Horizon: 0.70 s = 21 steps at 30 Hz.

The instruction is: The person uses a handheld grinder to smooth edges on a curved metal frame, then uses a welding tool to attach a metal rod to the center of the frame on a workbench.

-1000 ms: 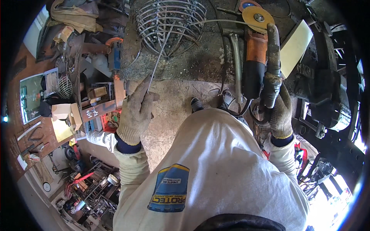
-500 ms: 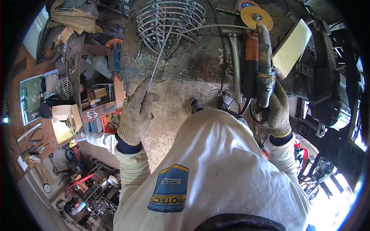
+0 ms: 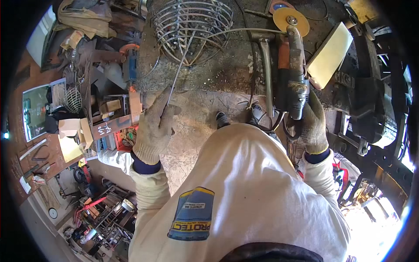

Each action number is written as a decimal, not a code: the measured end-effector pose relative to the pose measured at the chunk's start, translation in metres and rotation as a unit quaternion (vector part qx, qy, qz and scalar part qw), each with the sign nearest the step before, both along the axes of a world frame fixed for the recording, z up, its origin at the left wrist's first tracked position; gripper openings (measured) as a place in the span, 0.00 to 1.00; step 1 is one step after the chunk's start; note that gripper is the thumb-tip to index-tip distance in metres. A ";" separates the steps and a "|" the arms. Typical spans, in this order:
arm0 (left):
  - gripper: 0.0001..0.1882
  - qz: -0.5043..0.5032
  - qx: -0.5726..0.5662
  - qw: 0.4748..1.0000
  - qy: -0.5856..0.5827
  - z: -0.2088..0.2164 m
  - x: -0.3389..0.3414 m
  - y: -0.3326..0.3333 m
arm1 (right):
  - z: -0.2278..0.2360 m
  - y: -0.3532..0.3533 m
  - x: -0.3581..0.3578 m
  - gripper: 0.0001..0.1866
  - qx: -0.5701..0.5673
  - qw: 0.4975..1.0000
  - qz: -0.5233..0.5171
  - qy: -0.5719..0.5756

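Observation:
In my gloved left hand (image 3: pixel 153 126) a thin metal rod (image 3: pixel 178 71) is pinched, its far end resting against the wire cage (image 3: pixel 192 26) on the bench. My gloved right hand (image 3: pixel 315 124) is closed round the handle of a welding electrode holder (image 3: pixel 297 83). From the holder's jaw a long, slightly bent electrode (image 3: pixel 244 29) reaches left over the cage's lower part. Directly left of the holder lie an angle grinder (image 3: pixel 283 56) with a yellow disc (image 3: pixel 298 24) and a hammer (image 3: pixel 266 70). Its palm side and fingertips are mostly hidden behind the holder.
Right of the holder a pale rectangular block (image 3: pixel 330 56) leans at a slant. A heavy dark vise-like machine (image 3: pixel 371 105) stands at the right. Cables hang over the near edge of the dark bench (image 3: pixel 218 78). Shelves with tools and an open cardboard box (image 3: pixel 75 131) line the left.
The electrode holder and my right hand have shifted very slightly. My left hand and the rod stay almost where they were, and the cage has not moved.

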State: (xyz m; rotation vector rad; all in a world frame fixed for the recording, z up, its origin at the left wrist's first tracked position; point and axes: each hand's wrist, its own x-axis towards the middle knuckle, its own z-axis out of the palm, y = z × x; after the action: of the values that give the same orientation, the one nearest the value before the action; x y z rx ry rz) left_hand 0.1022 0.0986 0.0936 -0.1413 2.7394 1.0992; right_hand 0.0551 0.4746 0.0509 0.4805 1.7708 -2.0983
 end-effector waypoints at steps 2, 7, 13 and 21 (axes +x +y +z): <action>0.24 -0.019 -0.013 0.999 0.025 -0.004 0.002 -0.004 | -0.007 0.004 0.001 0.21 -0.065 0.998 0.015 0.022; 0.25 -0.011 -0.012 1.000 0.002 0.003 0.000 0.002 | -0.012 -0.001 0.003 0.22 0.006 0.988 0.010 0.151; 0.19 -0.097 -0.078 0.983 0.133 -0.004 -0.004 -0.003 | -0.002 0.013 -0.003 0.25 0.005 0.998 0.063 0.003; 0.24 0.035 0.061 0.997 0.015 -0.001 0.002 0.004 | -0.002 0.012 -0.003 0.24 0.025 0.996 0.078 0.033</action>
State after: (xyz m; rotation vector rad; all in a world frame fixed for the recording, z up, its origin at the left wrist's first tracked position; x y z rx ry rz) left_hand 0.1045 0.1025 0.0922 -0.2054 2.7029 1.2931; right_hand 0.0525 0.4861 0.0491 0.2798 1.8379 -1.9883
